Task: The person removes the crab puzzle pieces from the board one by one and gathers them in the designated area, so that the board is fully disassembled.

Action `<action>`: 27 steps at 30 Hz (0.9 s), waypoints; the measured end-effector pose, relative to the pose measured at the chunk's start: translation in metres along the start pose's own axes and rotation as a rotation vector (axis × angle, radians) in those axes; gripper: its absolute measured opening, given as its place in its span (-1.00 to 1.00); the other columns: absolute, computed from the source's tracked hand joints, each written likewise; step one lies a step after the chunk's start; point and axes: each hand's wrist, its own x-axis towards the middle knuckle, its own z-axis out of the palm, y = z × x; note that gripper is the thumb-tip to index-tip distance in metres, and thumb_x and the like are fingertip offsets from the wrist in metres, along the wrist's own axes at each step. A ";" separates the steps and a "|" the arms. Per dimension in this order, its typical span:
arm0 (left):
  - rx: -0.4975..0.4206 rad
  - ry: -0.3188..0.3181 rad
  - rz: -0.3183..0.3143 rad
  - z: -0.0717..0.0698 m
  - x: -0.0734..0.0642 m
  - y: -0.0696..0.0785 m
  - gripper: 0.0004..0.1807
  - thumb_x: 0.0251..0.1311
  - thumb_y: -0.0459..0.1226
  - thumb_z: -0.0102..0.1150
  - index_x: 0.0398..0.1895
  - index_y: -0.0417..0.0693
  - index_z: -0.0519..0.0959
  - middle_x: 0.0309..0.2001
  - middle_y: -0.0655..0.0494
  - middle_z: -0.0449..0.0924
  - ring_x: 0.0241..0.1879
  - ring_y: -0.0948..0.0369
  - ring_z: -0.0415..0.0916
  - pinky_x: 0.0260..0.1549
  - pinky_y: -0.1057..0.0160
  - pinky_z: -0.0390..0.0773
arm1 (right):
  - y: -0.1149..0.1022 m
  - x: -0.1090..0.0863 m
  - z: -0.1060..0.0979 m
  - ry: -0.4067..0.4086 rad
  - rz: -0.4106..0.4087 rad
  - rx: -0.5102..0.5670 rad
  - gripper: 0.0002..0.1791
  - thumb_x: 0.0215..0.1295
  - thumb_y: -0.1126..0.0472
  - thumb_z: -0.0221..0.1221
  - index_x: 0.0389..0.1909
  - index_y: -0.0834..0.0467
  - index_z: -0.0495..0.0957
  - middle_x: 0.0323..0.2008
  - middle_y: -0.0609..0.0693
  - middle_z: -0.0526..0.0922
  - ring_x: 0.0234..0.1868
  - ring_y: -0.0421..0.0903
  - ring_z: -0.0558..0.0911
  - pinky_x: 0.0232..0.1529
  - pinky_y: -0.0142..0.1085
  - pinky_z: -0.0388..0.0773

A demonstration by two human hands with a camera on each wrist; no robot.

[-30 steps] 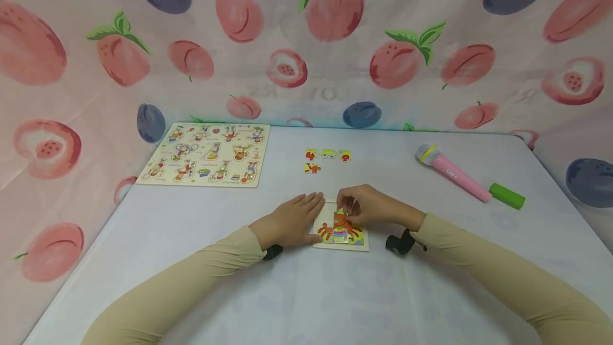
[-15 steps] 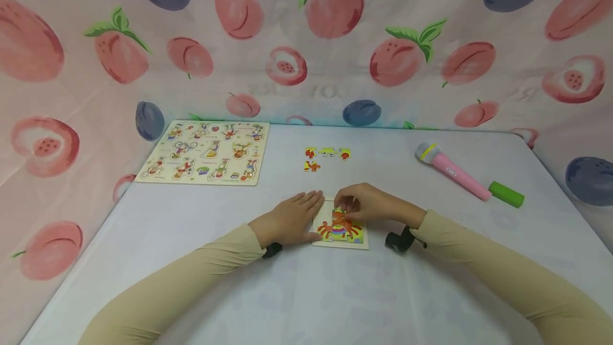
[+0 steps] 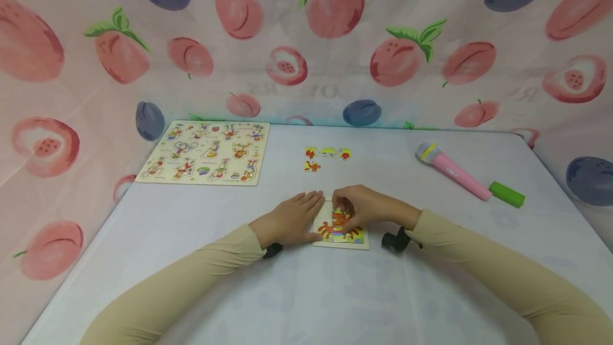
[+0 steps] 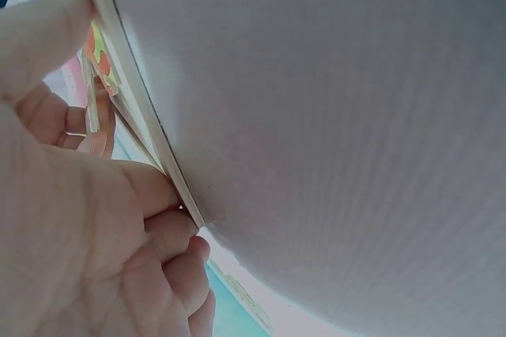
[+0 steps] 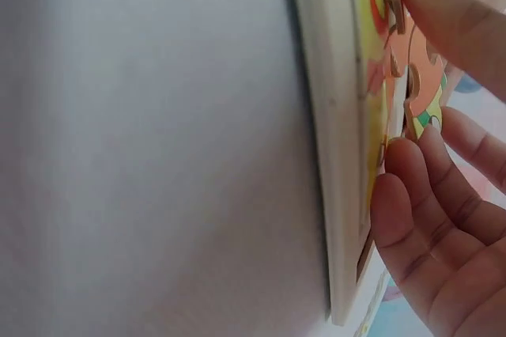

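Observation:
A small wooden jigsaw tray (image 3: pixel 341 246) with a red-orange crab picture lies in front of me. My left hand (image 3: pixel 292 220) rests on its left side, fingers extended along the edge and thumb near the lower left corner. In the left wrist view, its fingertips meet the tray's rim (image 4: pixel 170 167). My right hand (image 3: pixel 361 207) bends over the upper right of the picture, thumb and fingers about an orange jigsaw piece (image 5: pixel 425 72) with a green and yellow end. That piece stands raised above the tray in the right wrist view. The right hand covers part of the crab.
Several loose jigsaw pieces (image 3: pixel 328 152) lie beyond the tray. A larger wooden picture puzzle board (image 3: pixel 262 166) is at the back left. To the right are a pink toy microphone (image 3: pixel 460 175) and a green block (image 3: pixel 507 195). A peach-patterned cloth (image 3: pixel 325 68) hangs behind the table.
My right hand has shifted slightly left and its thumb has come down lower over the middle of the crab picture. The left hand has stayed in place on the tray.

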 end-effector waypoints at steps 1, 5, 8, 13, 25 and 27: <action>0.001 -0.001 -0.001 0.000 0.000 0.000 -0.06 0.26 0.26 -0.17 0.47 -0.17 -0.06 0.51 -0.02 -0.11 0.50 0.12 -0.15 0.46 0.20 -0.05 | -0.001 0.000 0.000 0.004 0.000 -0.001 -0.54 -0.18 0.02 0.49 -0.30 0.08 0.49 -0.49 -0.11 0.47 -0.44 -0.23 0.42 -0.43 -0.46 0.46; 0.000 -0.003 -0.004 0.001 0.000 0.000 -0.07 0.26 0.26 -0.17 0.48 -0.17 -0.06 0.51 -0.02 -0.11 0.50 0.13 -0.15 0.46 0.20 -0.05 | -0.003 -0.001 0.001 0.020 0.003 -0.014 -0.53 -0.19 0.03 0.50 -0.31 0.08 0.48 -0.49 -0.11 0.47 -0.45 -0.24 0.41 -0.44 -0.47 0.45; -0.006 -0.002 -0.006 0.001 0.000 0.000 -0.07 0.26 0.26 -0.17 0.48 -0.17 -0.07 0.51 -0.01 -0.11 0.50 0.13 -0.15 0.46 0.20 -0.05 | -0.004 -0.002 0.002 0.033 0.000 -0.025 -0.52 -0.20 0.03 0.50 -0.31 0.08 0.47 -0.50 -0.11 0.46 -0.46 -0.24 0.40 -0.45 -0.48 0.44; -0.007 -0.003 -0.007 -0.001 0.000 0.000 -0.07 0.25 0.26 -0.15 0.47 -0.17 -0.05 0.50 -0.02 -0.09 0.50 0.12 -0.13 0.46 0.19 -0.05 | -0.006 -0.003 0.002 0.046 -0.001 -0.026 -0.52 -0.21 0.05 0.51 -0.31 0.10 0.47 -0.50 -0.10 0.46 -0.46 -0.23 0.40 -0.45 -0.48 0.45; -0.044 -0.011 -0.098 -0.007 0.017 0.011 -0.01 0.21 0.34 -0.25 0.47 -0.18 -0.05 0.50 -0.05 -0.11 0.50 0.10 -0.16 0.47 0.13 -0.09 | -0.002 -0.002 0.003 0.037 -0.003 -0.010 -0.51 -0.21 0.03 0.50 -0.31 0.09 0.47 -0.50 -0.11 0.46 -0.45 -0.23 0.41 -0.44 -0.47 0.46; -0.048 -0.010 -0.110 -0.006 0.020 0.012 0.01 0.20 0.36 -0.25 0.47 -0.17 -0.06 0.50 -0.06 -0.13 0.50 0.10 -0.17 0.47 0.14 -0.10 | -0.002 -0.003 0.002 0.036 -0.005 -0.010 -0.52 -0.21 0.02 0.50 -0.30 0.09 0.48 -0.49 -0.11 0.47 -0.45 -0.23 0.41 -0.43 -0.47 0.47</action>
